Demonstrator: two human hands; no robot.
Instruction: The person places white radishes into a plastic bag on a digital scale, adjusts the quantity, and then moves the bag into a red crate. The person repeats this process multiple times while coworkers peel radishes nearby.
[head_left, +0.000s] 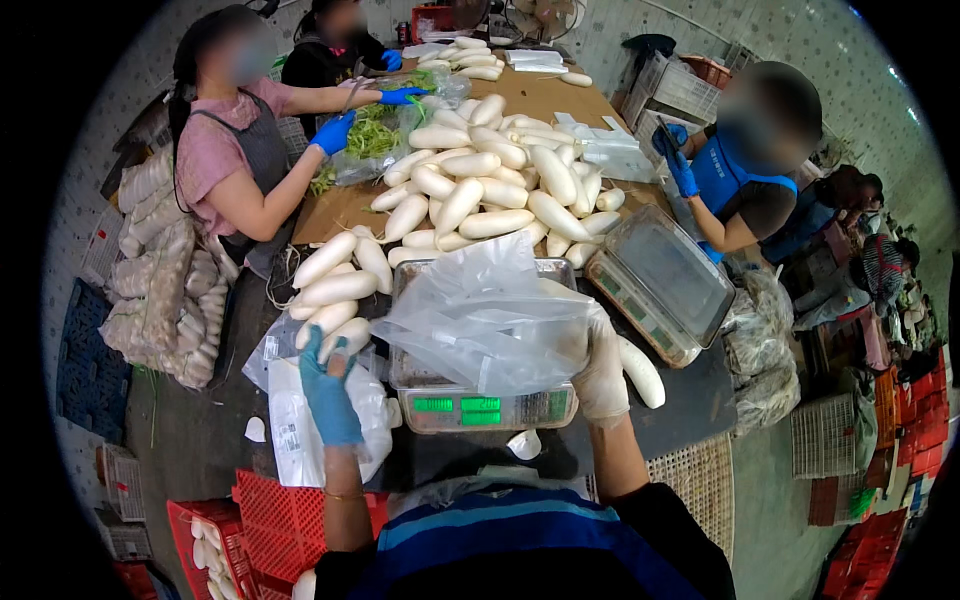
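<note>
A clear plastic bag (480, 322) lies over a digital scale (491, 411) with a lit green display. My right hand (604, 367), in a whitish glove, grips the bag's right side, and a white radish seems to show through the film there. My left hand (330, 390), in a torn teal glove, has its fingers apart beside the lower radishes of a small group (337, 286); whether it touches them I cannot tell. Below it lies a stack of white plastic bags (292, 431). A single white radish (642, 373) rests right of my right hand.
A large radish pile (487, 172) covers the table's middle. A second scale (660, 285) stands tilted in view at the right. Co-workers stand at the left, back and right, one near leafy greens (371, 135). Red crates (281, 517) and bagged radishes (169, 300) are at the left.
</note>
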